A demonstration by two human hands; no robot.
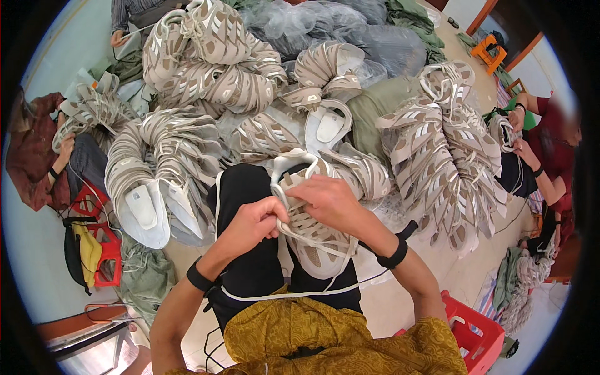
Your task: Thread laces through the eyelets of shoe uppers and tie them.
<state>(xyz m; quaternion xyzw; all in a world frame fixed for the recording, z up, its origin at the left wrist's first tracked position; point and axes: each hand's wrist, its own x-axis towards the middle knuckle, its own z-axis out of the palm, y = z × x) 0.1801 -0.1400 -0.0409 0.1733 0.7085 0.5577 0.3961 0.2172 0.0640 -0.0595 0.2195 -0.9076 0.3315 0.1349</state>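
A beige and white shoe upper [315, 247] rests across my thighs, its toe toward me and its opening away. A white shoelace [300, 237] crosses its front in rows, and a long loose length droops over my lap. My left hand [259, 219] is closed in a pinch on the lace at the upper's left edge. Bent over the upper near its opening is my right hand [325, 199], fingers curled and gripping it by the eyelet rows. Its fingertips are partly hidden, so any lace between them cannot be made out.
Stacked shoe uppers lie in piles at the left [181, 144], far middle [219, 81] and right [444, 156]. Clear plastic bags [325, 31] sit behind. People work at the left [62, 144] and right [537, 150]. A red crate [478, 337] stands by my right side.
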